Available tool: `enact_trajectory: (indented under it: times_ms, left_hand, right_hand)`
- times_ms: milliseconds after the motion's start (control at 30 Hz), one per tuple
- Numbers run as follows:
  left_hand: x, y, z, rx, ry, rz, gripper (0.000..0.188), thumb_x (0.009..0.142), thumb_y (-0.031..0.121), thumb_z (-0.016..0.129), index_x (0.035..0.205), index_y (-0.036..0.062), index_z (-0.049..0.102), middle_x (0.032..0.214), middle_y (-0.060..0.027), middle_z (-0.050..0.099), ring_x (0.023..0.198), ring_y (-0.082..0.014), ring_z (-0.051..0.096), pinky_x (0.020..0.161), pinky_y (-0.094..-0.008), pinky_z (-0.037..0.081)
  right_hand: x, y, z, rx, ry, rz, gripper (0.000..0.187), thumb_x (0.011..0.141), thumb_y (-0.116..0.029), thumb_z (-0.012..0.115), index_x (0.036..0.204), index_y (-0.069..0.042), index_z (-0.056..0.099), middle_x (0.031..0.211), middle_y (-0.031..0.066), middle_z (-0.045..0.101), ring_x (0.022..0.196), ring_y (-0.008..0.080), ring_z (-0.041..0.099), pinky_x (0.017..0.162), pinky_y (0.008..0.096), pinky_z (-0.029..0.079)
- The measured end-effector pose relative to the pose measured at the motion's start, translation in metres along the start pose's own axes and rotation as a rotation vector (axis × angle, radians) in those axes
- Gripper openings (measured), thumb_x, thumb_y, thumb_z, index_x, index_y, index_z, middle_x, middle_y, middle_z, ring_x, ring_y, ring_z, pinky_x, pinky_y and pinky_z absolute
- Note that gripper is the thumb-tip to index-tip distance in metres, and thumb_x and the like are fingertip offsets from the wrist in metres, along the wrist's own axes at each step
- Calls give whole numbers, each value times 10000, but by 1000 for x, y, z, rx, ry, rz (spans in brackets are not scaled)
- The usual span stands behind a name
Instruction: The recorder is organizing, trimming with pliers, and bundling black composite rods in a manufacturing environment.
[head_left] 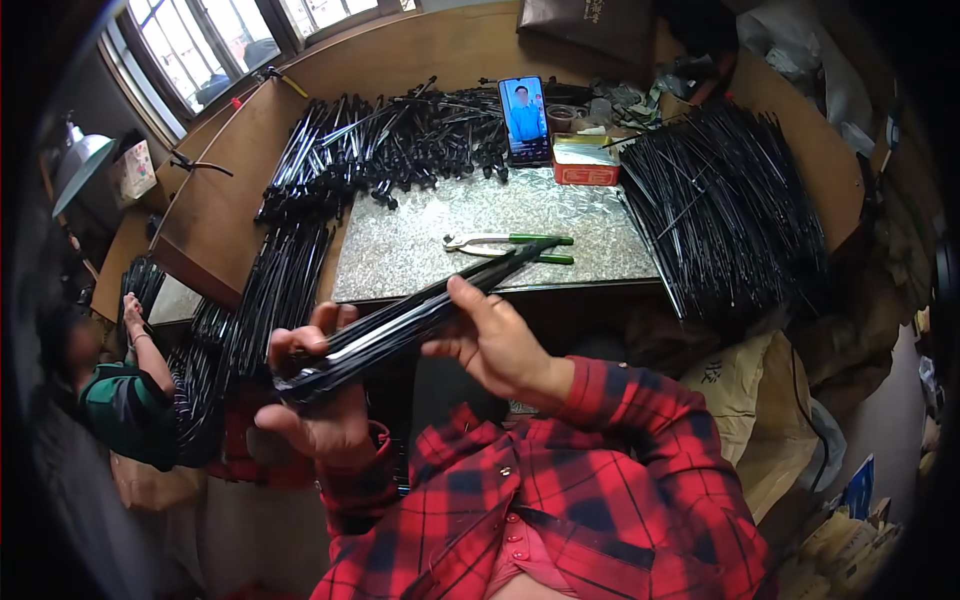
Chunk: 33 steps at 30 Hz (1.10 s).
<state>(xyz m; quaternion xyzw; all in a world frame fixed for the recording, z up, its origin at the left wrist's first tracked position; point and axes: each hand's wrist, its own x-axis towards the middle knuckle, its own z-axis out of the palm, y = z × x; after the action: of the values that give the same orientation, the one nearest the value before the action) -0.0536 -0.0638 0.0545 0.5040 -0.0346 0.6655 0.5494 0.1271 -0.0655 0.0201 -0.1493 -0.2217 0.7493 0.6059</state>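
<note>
I have the thumb of my right hand (510, 350) on top and its fingers closed about a bundle of thin black strips (400, 335), held aslant above the near edge of the tabletop (400, 255), its far end overlapping the green-handled pliers (490, 238). My left hand (335, 418) lies open at the lower end, thumb apart. A pile of black strips (720, 200) flanks the right edge.
</note>
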Motion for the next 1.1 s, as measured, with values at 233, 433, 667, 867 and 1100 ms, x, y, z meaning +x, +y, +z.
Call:
enact_trajectory:
  times_ms: [233, 433, 667, 867, 1100]
  left_hand:
    - [-13, -3, -25, 381, -86, -463, 718, 896, 379, 577, 1425, 21, 249, 1391, -198, 394, 1310, -317, 381, 1085, -435, 291]
    - [0, -43, -12, 404, 53, -621, 766, 815, -3, 653, 1437, 20, 207, 1363, -160, 411, 1248, -224, 432, 1025, -329, 371]
    - [-4, -88, -25, 490, 101, -615, 474, 832, -53, 634, 1271, -37, 454, 1118, -73, 562, 976, -119, 566, 854, -256, 468]
    - [6, -98, -27, 474, 109, -582, 347, 851, -54, 617, 1184, -30, 522, 1088, -62, 589, 946, -100, 573, 831, -237, 469]
    - [4, -91, -64, 533, 184, -585, 269, 850, -37, 629, 1108, -25, 555, 983, -34, 616, 903, -83, 586, 792, -219, 480]
  right_hand:
    - [18, -39, -23, -829, -161, 100, 233, 913, -232, 610, 1008, -21, 636, 851, 18, 654, 704, 89, 611, 618, 262, 523]
    - [24, -5, -53, -1246, -506, 0, 182, 855, -186, 655, 890, -8, 633, 636, 52, 589, 579, 80, 529, 548, 276, 456]
    - [21, -15, -79, -1283, -472, 88, 223, 857, -193, 646, 787, 13, 597, 601, 84, 546, 570, 124, 502, 559, 321, 445]
    - [26, -28, -72, -1342, -433, 112, 243, 867, -200, 641, 798, 25, 585, 614, 108, 548, 571, 143, 518, 563, 339, 445]
    - [60, 6, -78, -1364, -427, 167, 189, 839, -180, 633, 856, 3, 588, 747, 195, 619, 709, 323, 627, 664, 392, 484]
